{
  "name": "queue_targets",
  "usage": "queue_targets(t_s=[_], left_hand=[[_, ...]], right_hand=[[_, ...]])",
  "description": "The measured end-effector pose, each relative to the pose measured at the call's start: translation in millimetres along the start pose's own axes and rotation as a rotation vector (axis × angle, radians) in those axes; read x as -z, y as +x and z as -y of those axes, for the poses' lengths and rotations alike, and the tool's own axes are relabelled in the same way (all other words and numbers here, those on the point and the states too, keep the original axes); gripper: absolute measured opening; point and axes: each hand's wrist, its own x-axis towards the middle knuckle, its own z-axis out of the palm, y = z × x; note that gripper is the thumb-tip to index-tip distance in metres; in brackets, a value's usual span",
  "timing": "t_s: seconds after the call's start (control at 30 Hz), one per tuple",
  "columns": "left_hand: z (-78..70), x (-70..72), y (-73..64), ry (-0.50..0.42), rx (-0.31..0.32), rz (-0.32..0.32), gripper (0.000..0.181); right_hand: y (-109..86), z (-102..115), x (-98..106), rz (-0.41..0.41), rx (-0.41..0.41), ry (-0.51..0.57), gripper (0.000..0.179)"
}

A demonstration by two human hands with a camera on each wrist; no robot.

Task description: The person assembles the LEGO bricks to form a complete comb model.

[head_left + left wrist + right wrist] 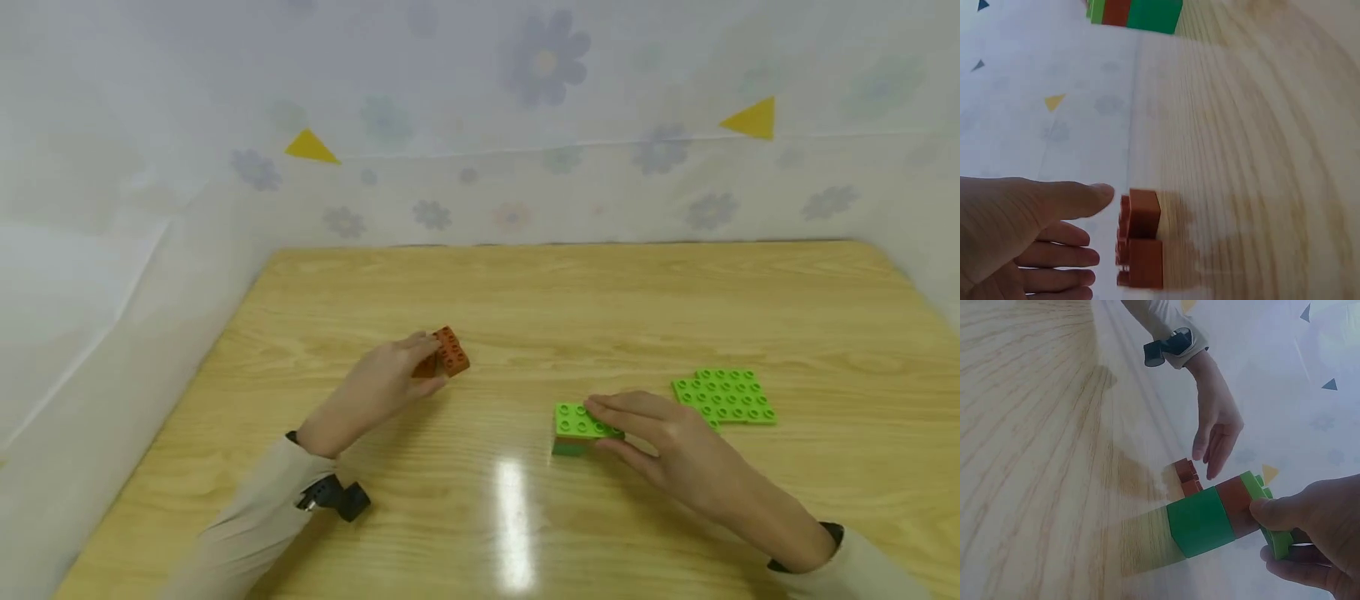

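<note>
My left hand (375,379) hovers over two reddish-brown toy building bricks (453,352) that lie side by side, studs up, on the table. In the left wrist view its thumb and fingers are extended just above the brick studs (1124,250), with a gap between. Right of centre, my right hand (675,442) pinches a small stack of building bricks (570,423) between thumb and fingers. The right wrist view shows its layers: a dark green brick (1200,522) at the bottom, a brown brick (1235,503) in the middle and light green on top, by the thumb.
Light green studded plates (731,396) lie flat on the wooden table (570,317), beyond my right hand. A flowered white cloth (480,192) rises behind the table's far edge. A black wrist camera (341,498) sticks out from my left sleeve.
</note>
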Motion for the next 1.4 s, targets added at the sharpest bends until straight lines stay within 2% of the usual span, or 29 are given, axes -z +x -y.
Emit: queue_targets(t_s=[0.1, 0.2, 0.37, 0.57, 0.7, 0.87, 1.07, 1.27, 1.4], left_hand=[[14.5, -1.9, -2.6, 0.032, 0.038, 0.04, 0.045], [20.9, -7.1, -4.7, 0.008, 0.015, 0.038, 0.041], [22.5, -12.3, -5.1, -0.045, 0.01, 0.019, 0.039], [19.6, -8.5, -7.3, -0.05, 0.016, 0.008, 0.035], [13.5, -5.6, -10.5, -0.055, -0.011, -0.022, 0.035], [-1.1, -0.1, -13.0, -0.065, -0.055, -0.059, 0.035], [-18.7, 4.7, -11.4, -0.061, -0.134, -0.083, 0.035], [-29.4, 4.6, -9.4, -0.088, -0.198, -0.137, 0.034], [-35.6, 4.0, -5.6, -0.106, -0.23, -0.143, 0.033]], right_hand=[[0.4, -1, 1, 0.014, -0.012, -0.003, 0.053], [0.0, 0, 2, 0.017, -0.016, -0.007, 0.053], [-1.1, 1, 2, 0.004, -0.012, -0.006, 0.052], [-2.3, 0, 0, -0.017, -0.007, 0.014, 0.05], [-3.0, -2, -3, -0.053, 0.011, 0.03, 0.048], [-3.0, -4, -5, -0.089, 0.05, 0.039, 0.045], [-3.8, -4, -7, -0.076, 0.046, 0.046, 0.046], [-4.4, -5, -7, -0.08, 0.066, 0.039, 0.045], [-5.2, -5, -6, -0.073, 0.062, 0.031, 0.046]])
